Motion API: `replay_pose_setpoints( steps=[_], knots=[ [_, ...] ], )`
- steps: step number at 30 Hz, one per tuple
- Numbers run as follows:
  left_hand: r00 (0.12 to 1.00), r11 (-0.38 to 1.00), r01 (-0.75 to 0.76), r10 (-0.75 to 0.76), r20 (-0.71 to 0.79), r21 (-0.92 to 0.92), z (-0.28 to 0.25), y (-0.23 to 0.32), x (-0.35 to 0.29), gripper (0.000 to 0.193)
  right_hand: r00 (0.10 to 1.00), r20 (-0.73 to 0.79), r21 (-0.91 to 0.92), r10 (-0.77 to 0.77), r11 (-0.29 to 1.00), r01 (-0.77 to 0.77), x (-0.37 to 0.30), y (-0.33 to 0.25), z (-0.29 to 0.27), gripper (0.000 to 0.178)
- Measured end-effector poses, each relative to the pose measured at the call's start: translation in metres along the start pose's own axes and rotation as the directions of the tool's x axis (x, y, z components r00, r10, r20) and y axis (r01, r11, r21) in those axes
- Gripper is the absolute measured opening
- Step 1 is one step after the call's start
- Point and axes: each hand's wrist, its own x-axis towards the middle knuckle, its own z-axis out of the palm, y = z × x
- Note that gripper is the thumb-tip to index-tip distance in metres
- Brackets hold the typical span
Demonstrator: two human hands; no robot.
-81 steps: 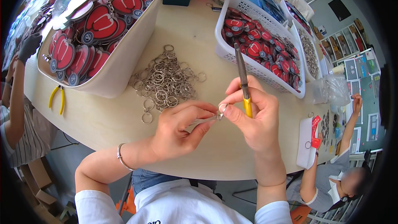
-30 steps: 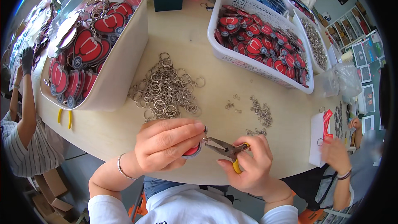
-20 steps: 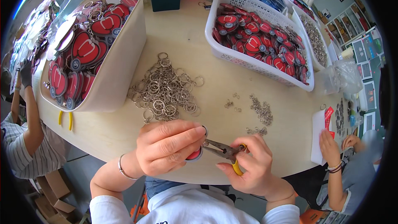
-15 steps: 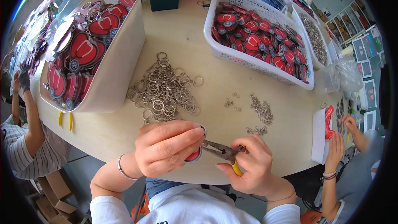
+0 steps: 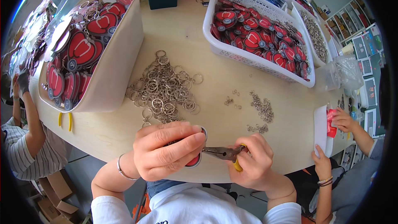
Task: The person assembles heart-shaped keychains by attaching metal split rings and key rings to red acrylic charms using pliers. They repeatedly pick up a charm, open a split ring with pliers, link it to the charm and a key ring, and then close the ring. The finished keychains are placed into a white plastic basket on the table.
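My left hand (image 5: 163, 153) is closed around a red heart-shaped key charm (image 5: 193, 161) with a dark, pale-lined rim. Most of that charm is hidden behind the fingers. Needle-nose pliers (image 5: 220, 152) with yellow handles are in my right hand (image 5: 253, 164), its fingers wrapped round the grips. The jaws look pressed together, and their tips meet the charm's right edge. Whatever small part may sit between the tips is too small to make out. Just beyond my left hand lies a heap of split key rings with short chains (image 5: 163, 87).
Small jump rings (image 5: 262, 108) lie in little piles beyond my right hand. A cream bin (image 5: 134, 37) of finished charms stands left; a white basket (image 5: 248, 54) of charms stands far right. Yellow-handled pliers (image 5: 65, 121) rest at the left edge. Co-workers' hands (image 5: 322, 164) are on both sides.
The pliers' jaws have gone from slightly apart to together at the charm's edge. My left hand has shifted slightly. At right, a co-worker's hands have moved on a white tray and red packet.
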Motion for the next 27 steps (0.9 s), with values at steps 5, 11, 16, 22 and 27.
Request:
replay_pose_setpoints(
  steps=[5,11,16,22,27],
  knots=[
    [1.0,1.0,-0.003,0.003,0.006,0.015,0.0,0.0,0.001,0.016,1.0,0.011,0.03,0.023,0.999,-0.024,0.005,-0.002,-0.004,0.019],
    [0.994,0.995,-0.083,0.087,-0.067,0.059,0.003,-0.006,0.003,0.016,0.997,0.072,0.068,0.012,0.998,-0.017,0.007,-0.001,-0.01,0.02],
    [0.994,0.998,-0.062,0.065,-0.091,0.033,0.005,-0.002,0.008,0.017,0.997,0.074,0.067,-0.037,0.997,0.032,0.002,0.005,-0.012,0.023],
    [0.999,0.961,0.04,-0.045,0.012,0.272,-0.036,-0.003,0.028,0.014,0.999,-0.048,0.119,-0.008,0.993,0.014,0.014,0.002,-0.012,0.026],
    [0.959,0.634,0.278,-0.142,-0.245,0.721,-0.096,-0.033,0.075,0.028,0.983,-0.159,0.087,0.096,0.993,-0.083,0.001,0.019,-0.018,0.029]
  ],
)
